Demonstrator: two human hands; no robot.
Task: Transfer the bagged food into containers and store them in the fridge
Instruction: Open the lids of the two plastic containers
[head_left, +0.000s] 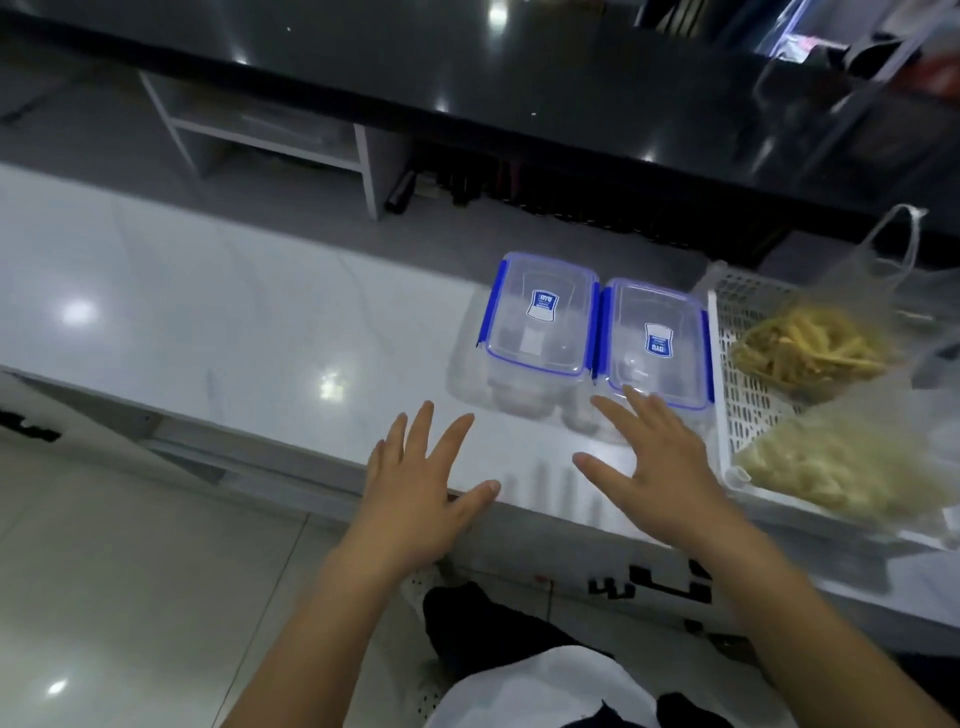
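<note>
Both hands spread wide, holding nothing: left hand (415, 488) at table (208, 312) front edge, right hand (654, 457) fingertips at right box (657, 343). Left box (540, 312) touching beside. Lids clipped shut. Food bags (810, 348) in white tray (727, 415), table right end. Advice: steady box, unclip blue latches first.

A kitchen, probably at home: a white counter (208, 291) under the hands, a dark worktop (519, 93) and open shelves (270, 140) beyond them, glossy floor tiles (130, 597) below.
</note>
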